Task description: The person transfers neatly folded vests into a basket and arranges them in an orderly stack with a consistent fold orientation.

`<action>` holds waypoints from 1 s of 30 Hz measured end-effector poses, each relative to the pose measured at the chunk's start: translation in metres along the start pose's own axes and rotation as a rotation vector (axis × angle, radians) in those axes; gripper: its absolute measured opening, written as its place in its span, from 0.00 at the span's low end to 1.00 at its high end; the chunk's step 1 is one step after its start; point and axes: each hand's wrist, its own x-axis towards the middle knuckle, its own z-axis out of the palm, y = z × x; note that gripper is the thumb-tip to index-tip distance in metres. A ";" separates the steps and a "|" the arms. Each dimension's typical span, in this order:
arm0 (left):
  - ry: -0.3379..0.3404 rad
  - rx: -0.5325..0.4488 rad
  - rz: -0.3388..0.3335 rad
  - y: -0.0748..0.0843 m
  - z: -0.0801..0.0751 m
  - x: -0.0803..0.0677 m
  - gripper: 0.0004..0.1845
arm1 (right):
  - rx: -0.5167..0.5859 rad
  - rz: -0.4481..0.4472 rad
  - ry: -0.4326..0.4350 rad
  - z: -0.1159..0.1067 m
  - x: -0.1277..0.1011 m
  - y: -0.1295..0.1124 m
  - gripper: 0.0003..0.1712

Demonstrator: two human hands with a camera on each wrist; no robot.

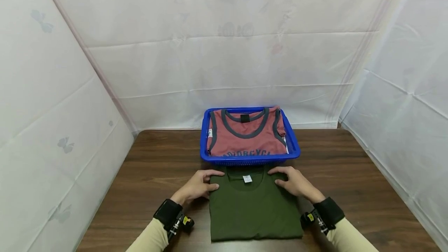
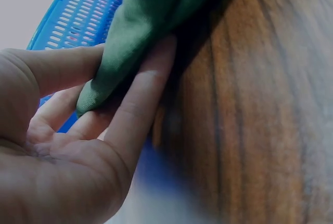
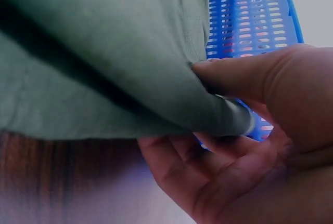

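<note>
A folded dark green T-shirt point(image 1: 257, 209) lies in front of the basket, its neckline and white label toward the back. At its upper left edge my left hand point(image 1: 197, 184) pinches the cloth, thumb on one side and fingers beneath, as the left wrist view shows on the green fabric point(image 2: 127, 42). My right hand point(image 1: 295, 182) grips the upper right edge the same way; in the right wrist view the thumb presses on the green cloth point(image 3: 130, 63) with the fingers under it. The shirt's back edge meets the basket's front in the head view.
Behind the shirt stands a blue plastic basket point(image 1: 294, 149) with slotted walls. In it lies a folded red tank top point(image 1: 250, 141) with dark grey trim and lettering. The brown wooden table point(image 1: 157, 158) ends at white sheets point(image 1: 224, 65) hung at the back and both sides.
</note>
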 end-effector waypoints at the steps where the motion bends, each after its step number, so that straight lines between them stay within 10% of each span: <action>1: 0.005 0.000 -0.002 -0.001 0.000 0.001 0.23 | -0.006 -0.012 0.000 0.000 0.000 0.001 0.18; 10: 0.053 0.075 0.014 -0.004 0.000 0.001 0.21 | -0.010 -0.050 0.024 0.001 0.001 0.005 0.17; 18: -0.035 0.340 0.109 -0.003 0.002 -0.001 0.18 | -0.021 -0.052 0.010 0.003 -0.001 0.006 0.10; 30: -0.003 0.308 0.080 0.001 0.002 -0.006 0.18 | -0.039 -0.109 -0.055 -0.012 -0.017 0.005 0.22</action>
